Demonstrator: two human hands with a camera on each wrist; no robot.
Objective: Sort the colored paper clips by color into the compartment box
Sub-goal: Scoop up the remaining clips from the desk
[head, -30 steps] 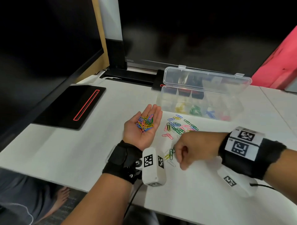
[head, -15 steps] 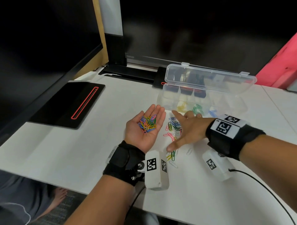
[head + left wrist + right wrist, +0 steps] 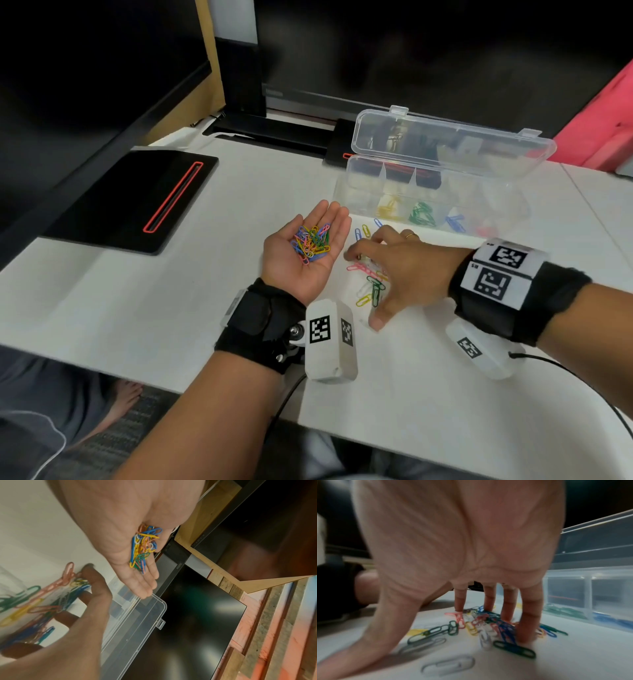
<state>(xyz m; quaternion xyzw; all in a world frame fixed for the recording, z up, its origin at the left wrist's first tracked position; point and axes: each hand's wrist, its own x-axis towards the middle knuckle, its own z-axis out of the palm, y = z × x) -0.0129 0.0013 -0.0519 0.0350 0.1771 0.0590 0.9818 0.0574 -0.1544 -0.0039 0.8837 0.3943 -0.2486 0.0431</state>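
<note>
My left hand (image 3: pixel 310 253) lies palm up on the white table, fingers straight, carrying a heap of mixed coloured paper clips (image 3: pixel 311 241) (image 3: pixel 143 547). To its right, my right hand (image 3: pixel 394 263) is spread palm down over the loose clips (image 3: pixel 368 284) (image 3: pixel 479 623) on the table, with its fingertips (image 3: pixel 526 638) pressing on them and the thumb stretched toward me. The clear compartment box (image 3: pixel 435 192) stands behind with its lid up; yellow (image 3: pixel 388 209), green (image 3: pixel 423 214), blue (image 3: pixel 455 222) and red clips lie in separate front compartments.
A black pad with a red-outlined slot (image 3: pixel 137 198) lies at the left. Dark monitors and a black stand (image 3: pixel 274 130) rise behind the table. A cable (image 3: pixel 582 383) trails from the right wrist. The table's front edge is near my forearms.
My right hand went from a fist near the front clips to a spread palm-down hand over the pile, then slid a little toward me. The left hand has stayed palm up with its clips.
</note>
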